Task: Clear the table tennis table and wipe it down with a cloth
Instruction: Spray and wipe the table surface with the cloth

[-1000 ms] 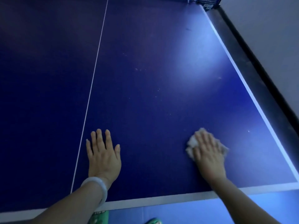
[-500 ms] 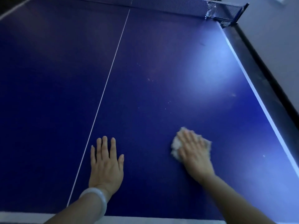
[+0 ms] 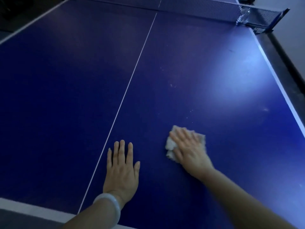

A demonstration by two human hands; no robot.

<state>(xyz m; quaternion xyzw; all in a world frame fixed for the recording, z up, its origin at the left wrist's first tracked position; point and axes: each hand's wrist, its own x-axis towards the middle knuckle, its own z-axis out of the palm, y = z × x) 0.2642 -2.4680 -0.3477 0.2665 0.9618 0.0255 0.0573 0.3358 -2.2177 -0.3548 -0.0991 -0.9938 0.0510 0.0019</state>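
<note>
We read no text, brand, number or sign anywhere. The net clamp (image 3: 262, 29) at the far right carries a faint pale mark, too blurred for us to make out any letters.

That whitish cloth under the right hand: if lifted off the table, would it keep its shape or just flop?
The crumpled whitish cloth would probably flop: its bunched, uneven folds suggest soft fabric. It looks light, flattening under the right hand. It likely slides easily on the smooth blue table tennis table.
</note>
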